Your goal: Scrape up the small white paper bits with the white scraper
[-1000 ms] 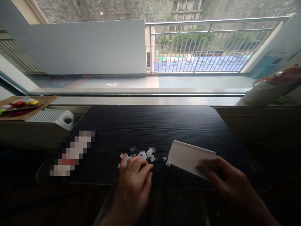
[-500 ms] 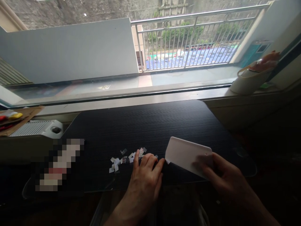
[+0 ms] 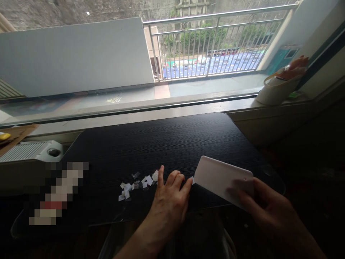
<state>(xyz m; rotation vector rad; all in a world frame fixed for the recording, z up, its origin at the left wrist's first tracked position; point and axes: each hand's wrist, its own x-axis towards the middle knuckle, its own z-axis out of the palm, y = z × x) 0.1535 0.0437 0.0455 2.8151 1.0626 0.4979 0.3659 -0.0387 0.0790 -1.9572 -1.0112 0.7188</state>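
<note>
The right hand (image 3: 269, 207) grips one white board (image 3: 215, 175) over one black table (image 3: 151, 144), while the left hand (image 3: 172, 194), its grip impossible to tell, sits between one white scrap (image 3: 193, 179) at the board's edge and a cluster of at least eight pale scraps (image 3: 149, 180).

Room by big window (image 3: 151, 54), reads like home to me, though lower corners too dark to be sure. Dark wood-grain table (image 3: 151, 144) sits right by pale sill (image 3: 188, 109). White vented appliance (image 3: 32, 151) and brown cardboard (image 3: 25, 133) off left, white container with looped handle (image 3: 273, 92) at right. Past glass: walkway (image 3: 140, 92), metal railing (image 3: 213, 46), blue-floored outdoor area (image 3: 229, 63) way down below, so definitely upper floor.
</note>
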